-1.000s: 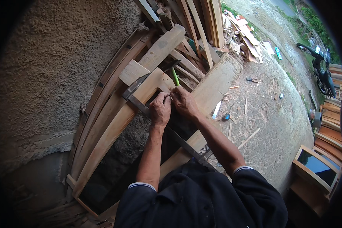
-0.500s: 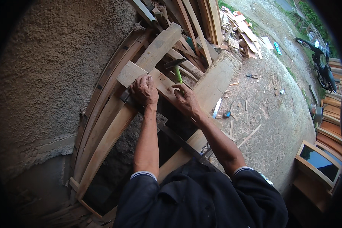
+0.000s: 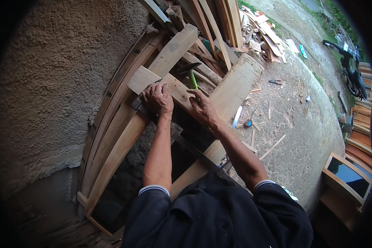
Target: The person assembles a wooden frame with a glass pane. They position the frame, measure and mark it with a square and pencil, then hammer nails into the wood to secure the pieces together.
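Observation:
My left hand (image 3: 158,99) is closed, fingers curled down at the corner of a wooden frame; what lies under them is hidden. Beside it sticks out a dark metal piece (image 3: 137,103), and just beyond is the end of a pale wood block (image 3: 141,79). My right hand (image 3: 204,108) is wrapped round the green handle of a hammer (image 3: 193,77). The hammer's dark head is raised past the frame's crosspiece (image 3: 177,90), not touching my left hand. A long dark metal bar (image 3: 196,152) crosses the frame nearer to me.
A wide plank (image 3: 237,89) lies to the right of the frame. Long boards (image 3: 111,120) lean along the rough wall (image 3: 66,74) at left. On the concrete floor are pliers (image 3: 275,82), a round blue tool (image 3: 248,123) and wood scraps. Farther off stand a scrap pile (image 3: 268,37) and a motorcycle (image 3: 351,68).

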Demonstrator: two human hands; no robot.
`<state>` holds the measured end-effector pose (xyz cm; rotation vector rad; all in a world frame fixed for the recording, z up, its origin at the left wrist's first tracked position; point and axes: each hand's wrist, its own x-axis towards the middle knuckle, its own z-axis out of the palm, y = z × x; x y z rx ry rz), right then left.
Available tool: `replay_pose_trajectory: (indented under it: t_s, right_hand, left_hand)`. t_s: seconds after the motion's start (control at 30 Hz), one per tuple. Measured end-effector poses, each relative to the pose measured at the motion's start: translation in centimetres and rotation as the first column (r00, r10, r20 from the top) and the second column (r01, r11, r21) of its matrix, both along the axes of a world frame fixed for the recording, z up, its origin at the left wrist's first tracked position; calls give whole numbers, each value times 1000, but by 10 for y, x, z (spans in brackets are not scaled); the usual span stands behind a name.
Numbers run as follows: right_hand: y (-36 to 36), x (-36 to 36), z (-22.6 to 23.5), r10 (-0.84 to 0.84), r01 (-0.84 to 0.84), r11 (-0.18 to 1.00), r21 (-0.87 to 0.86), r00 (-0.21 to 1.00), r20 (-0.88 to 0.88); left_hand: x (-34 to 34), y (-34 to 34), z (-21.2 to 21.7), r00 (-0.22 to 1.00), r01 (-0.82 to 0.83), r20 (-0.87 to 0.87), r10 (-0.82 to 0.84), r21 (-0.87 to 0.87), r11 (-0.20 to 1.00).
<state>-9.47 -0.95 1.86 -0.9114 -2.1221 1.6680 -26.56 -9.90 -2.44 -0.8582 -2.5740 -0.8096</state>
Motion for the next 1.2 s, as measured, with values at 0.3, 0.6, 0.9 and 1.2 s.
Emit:
replay_pose_trajectory:
  t_s: [0.3,0.6,0.9,1.2]
  right_hand:
    - [5,1,24,206,-261,872,415,963,174]
    - [6,-2,32,248,-331,841,429,939,240]
    - [7,-2,47,271,-403,793,457,905,328]
    - [9,-3,51,279,-402,765,503,911,304]
  left_hand:
    - [1,0,-3,1000,8,22,-8,-10,1000]
    - [3,-2,-4,1000,-4,3,5,-30,1000]
    - [3,-3,-9,997,10,-71,-12,-23,1000]
    - [2,-3,-10,996,2,-92,-5,-22,1000]
